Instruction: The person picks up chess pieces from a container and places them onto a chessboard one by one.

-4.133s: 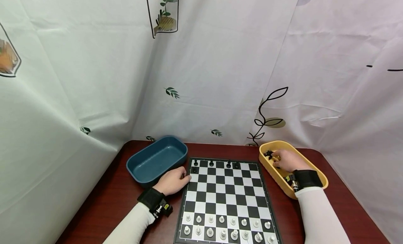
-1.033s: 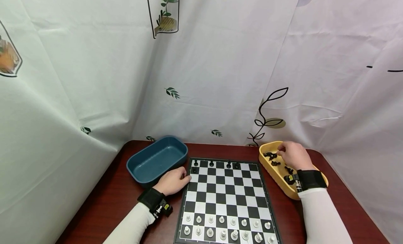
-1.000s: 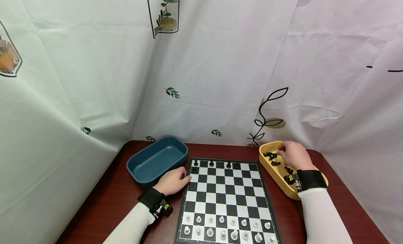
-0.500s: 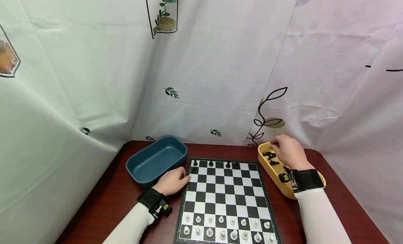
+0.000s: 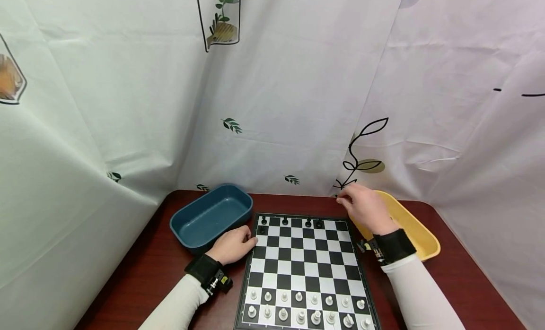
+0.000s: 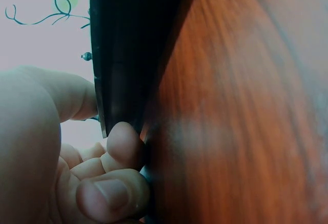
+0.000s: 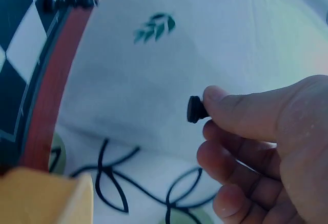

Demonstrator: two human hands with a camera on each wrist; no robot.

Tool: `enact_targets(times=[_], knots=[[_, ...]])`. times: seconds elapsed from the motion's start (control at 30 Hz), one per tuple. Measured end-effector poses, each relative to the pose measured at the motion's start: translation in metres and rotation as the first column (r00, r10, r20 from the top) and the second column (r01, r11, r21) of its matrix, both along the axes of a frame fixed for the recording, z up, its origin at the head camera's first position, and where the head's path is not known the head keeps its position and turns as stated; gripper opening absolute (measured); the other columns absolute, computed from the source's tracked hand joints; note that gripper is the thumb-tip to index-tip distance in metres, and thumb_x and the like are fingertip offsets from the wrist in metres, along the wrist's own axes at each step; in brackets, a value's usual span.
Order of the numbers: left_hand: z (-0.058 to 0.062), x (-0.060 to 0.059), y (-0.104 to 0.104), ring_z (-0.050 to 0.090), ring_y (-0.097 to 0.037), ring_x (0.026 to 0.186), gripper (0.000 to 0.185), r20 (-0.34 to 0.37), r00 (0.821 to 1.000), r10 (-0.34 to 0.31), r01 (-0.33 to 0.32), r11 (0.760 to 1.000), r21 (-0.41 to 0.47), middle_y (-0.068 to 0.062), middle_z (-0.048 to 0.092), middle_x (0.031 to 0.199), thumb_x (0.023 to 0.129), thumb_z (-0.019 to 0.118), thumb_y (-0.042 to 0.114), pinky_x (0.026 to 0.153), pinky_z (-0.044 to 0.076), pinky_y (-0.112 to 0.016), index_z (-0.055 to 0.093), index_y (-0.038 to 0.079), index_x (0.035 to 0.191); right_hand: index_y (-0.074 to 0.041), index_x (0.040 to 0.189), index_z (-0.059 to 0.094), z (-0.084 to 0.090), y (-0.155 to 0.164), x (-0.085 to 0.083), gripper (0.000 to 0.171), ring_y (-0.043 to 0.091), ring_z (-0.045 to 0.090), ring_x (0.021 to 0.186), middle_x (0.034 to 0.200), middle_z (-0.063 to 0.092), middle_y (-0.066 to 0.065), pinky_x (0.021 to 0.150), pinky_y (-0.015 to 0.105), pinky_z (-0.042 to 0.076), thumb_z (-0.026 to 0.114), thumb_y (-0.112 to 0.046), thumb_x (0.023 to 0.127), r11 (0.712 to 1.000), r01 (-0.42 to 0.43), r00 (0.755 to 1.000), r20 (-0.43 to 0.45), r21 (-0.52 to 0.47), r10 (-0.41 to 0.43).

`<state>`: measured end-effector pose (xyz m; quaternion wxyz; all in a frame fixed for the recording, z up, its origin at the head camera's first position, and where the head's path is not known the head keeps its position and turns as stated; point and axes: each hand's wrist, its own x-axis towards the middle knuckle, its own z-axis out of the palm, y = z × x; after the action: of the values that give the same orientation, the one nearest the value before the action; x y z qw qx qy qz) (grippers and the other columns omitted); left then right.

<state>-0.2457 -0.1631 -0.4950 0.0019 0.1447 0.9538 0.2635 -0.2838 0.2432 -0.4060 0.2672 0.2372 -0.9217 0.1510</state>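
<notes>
We are holding a small black chess piece [image 7: 196, 109] in the right hand [image 5: 364, 208], and we are pinching it narrowly between thumb and fingertips, its flat base facing outward, above the end of the yellow tray [image 5: 419, 235] nearest the chessboard [image 5: 294, 268]; which piece it is, we are not managing to tell. With the left hand [image 5: 232, 246] we are gripping the left edge of the board, the thumb lying over the top and the fingers curling against its side. As for progress, we are counting sixteen white pieces [image 5: 316, 316], which are filling the two near rows, so we are judging that side to be fully laid out. At the far end, only five black pieces [image 5: 285, 221] are standing on the board: four are sharing the last row with gaps between them, and one is standing in front of the left corner piece. Weighing the two sides, we are reckoning the black set to be under a third placed, with the pinched piece among those lacking. The hand and wrist are covering part of the yellow tray, so we are not seeing whether more pieces are lying there. Beyond the left hand, the blue tray [image 5: 213, 221] is sitting near the board's far left corner.
</notes>
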Motion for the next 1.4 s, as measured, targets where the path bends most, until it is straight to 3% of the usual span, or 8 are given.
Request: enact_targets(times=[0.3, 0.6, 0.93, 1.2, 1.4], knots=[[-0.003, -0.002, 0.0, 0.051, -0.012, 0.062, 0.031, 0.006, 1.0, -0.005, 0.005, 1.0, -0.001, 0.007, 0.055, 0.07, 0.108, 0.069, 0.037, 0.063, 0.043, -0.034, 0.06, 0.022, 0.083, -0.009, 0.103, 0.081, -0.011, -0.042, 0.002, 0.009, 0.021, 0.071, 0.083, 0.095, 0.074, 0.002, 0.073, 0.042, 0.058, 0.088, -0.011, 0.097, 0.989, -0.149, 0.988, -0.034, -0.014, 0.149], [-0.003, -0.002, 0.001, 0.051, -0.012, 0.062, 0.03, -0.002, 1.0, -0.003, 0.003, 1.0, -0.002, 0.007, 0.055, 0.07, 0.108, 0.069, 0.037, 0.063, 0.043, -0.035, 0.06, 0.022, 0.083, -0.012, 0.104, 0.081, -0.025, -0.069, 0.006, 0.012, 0.014, 0.071, 0.084, 0.098, 0.075, -0.002, 0.074, 0.036, 0.059, 0.089, -0.007, 0.096, 0.955, -0.295, 0.955, -0.023, -0.027, 0.294], [0.0, -0.001, 0.0, 0.051, -0.012, 0.062, 0.031, 0.002, 1.0, -0.002, 0.002, 1.0, -0.001, 0.007, 0.055, 0.07, 0.108, 0.069, 0.038, 0.063, 0.043, -0.034, 0.06, 0.022, 0.083, -0.012, 0.105, 0.084, -0.033, -0.091, 0.006, 0.011, 0.013, 0.072, 0.088, 0.1, 0.077, -0.003, 0.077, 0.033, 0.06, 0.089, -0.01, 0.096, 0.944, -0.325, 0.945, 0.054, 0.058, 0.323], [0.004, 0.0, 0.003, 0.051, -0.011, 0.062, 0.031, 0.007, 1.0, 0.003, -0.003, 1.0, 0.002, 0.007, 0.055, 0.07, 0.109, 0.069, 0.036, 0.063, 0.043, -0.034, 0.06, 0.022, 0.083, -0.012, 0.104, 0.085, -0.035, -0.11, 0.002, 0.009, 0.013, 0.072, 0.088, 0.099, 0.077, -0.003, 0.078, 0.033, 0.06, 0.088, -0.009, 0.096, 0.905, -0.403, 0.915, 0.089, 0.135, 0.394], [0.004, 0.001, 0.001, 0.051, -0.012, 0.061, 0.031, 0.013, 1.0, 0.005, -0.006, 1.0, 0.006, 0.006, 0.055, 0.07, 0.109, 0.069, 0.036, 0.062, 0.042, -0.034, 0.06, 0.022, 0.083, -0.014, 0.102, 0.085, -0.038, -0.125, -0.001, 0.01, 0.014, 0.073, 0.088, 0.096, 0.077, -0.002, 0.079, 0.033, 0.061, 0.09, -0.009, 0.095, 0.884, -0.411, 0.911, 0.094, 0.224, 0.4]])
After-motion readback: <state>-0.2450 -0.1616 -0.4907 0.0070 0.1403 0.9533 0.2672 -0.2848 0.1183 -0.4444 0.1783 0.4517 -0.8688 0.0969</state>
